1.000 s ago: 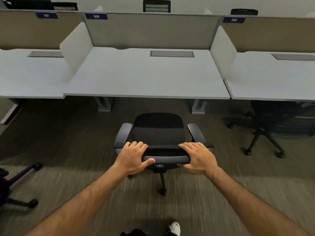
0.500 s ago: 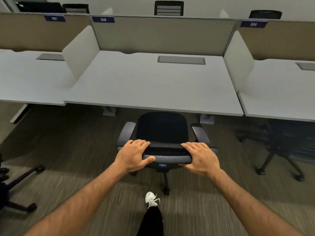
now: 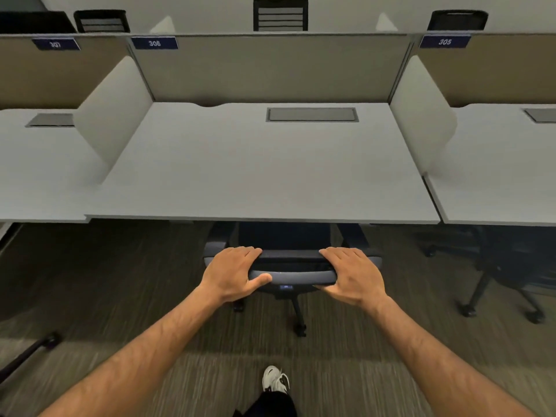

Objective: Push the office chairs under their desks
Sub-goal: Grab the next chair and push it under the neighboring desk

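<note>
Your left hand (image 3: 233, 273) grips the left end of the office chair's (image 3: 291, 267) top backrest rail: fingers (image 3: 243, 254) draped over the top, thumb pressed against the near face. Your right hand (image 3: 352, 275) holds the right end of the same rail, fingers laid flat over the top edge; its thumb is hidden, tucked below the rail. Both forearms stretch forward and are bare.

The chair stands at the near edge of desk 306 (image 3: 255, 176). Its seat and both armrests reach under that edge into shadow; the backrest rail sits just outside, on your side. One base leg with a caster (image 3: 301, 329) sticks out toward you on the carpet (image 3: 120, 281).

Desktop pale grey, with a closed cable hatch (image 3: 312, 114) near its far edge, right of centre. Side dividers rise along its left and right edges, a rear panel along the far edge carrying the label "306" (image 3: 154, 43).

A second black chair (image 3: 505, 266) sits at the near edge of the right-hand desk (image 3: 496, 182), partly under it. Part of another chair base (image 3: 30, 353) shows at the frame's left edge. Your white shoe (image 3: 275, 379) is planted on the carpet behind the chair, dark trouser leg below it.
</note>
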The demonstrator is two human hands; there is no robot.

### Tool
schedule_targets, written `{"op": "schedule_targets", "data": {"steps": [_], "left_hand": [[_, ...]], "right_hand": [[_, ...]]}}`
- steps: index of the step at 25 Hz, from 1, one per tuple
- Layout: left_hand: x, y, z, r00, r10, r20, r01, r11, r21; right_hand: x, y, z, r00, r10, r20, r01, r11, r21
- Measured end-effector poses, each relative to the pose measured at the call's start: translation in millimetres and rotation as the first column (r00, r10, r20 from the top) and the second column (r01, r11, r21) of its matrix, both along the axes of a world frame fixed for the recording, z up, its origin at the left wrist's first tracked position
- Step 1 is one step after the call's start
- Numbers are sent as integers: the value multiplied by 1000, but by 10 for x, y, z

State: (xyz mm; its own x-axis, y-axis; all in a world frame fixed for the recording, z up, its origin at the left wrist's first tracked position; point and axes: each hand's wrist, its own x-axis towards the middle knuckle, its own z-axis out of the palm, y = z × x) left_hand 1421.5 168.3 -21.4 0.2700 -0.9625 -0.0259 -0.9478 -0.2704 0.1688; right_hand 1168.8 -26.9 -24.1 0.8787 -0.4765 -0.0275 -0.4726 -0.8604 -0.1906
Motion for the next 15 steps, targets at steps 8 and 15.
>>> {"op": "schedule_targets", "data": {"steps": [8,15], "left_hand": [[528,-350,35,1000,-11,0,11,1000,-2],[591,-358,0,1000,1,-19,0,999,35]], "right_hand": [[468,-250,2,997,-53,61,53,999,-3],[492,-304,38,999,4,-35,-2,998,61]]}}
